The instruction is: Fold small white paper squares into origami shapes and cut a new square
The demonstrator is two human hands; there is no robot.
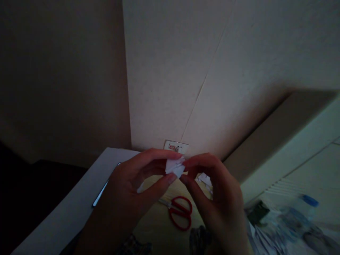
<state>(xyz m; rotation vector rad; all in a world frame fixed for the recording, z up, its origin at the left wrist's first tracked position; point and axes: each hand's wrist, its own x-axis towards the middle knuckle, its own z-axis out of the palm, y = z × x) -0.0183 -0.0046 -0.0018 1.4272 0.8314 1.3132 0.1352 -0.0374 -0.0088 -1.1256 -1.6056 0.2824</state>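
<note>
A small folded piece of white paper point(174, 165) is held up in front of me, with a dark mark or crease on its face. My left hand point(140, 180) pinches it from the left, fingers along the top and thumb at the lower edge. From the right, my right hand point(215, 187) grips the paper's right edge between thumb and fingertips. Below the hands, a pair of scissors point(180, 212) with red handles lies on the light wooden tabletop point(159, 230). The left hand partly hides the blades.
White paper scraps point(205, 180) lie behind my right hand. A dark-edged flat device point(103, 193) rests on the white surface point(66, 209) at left. A wall socket point(175, 146) is straight ahead. At lower right stands a clear bottle point(300, 212) with a blue cap, among blurred items.
</note>
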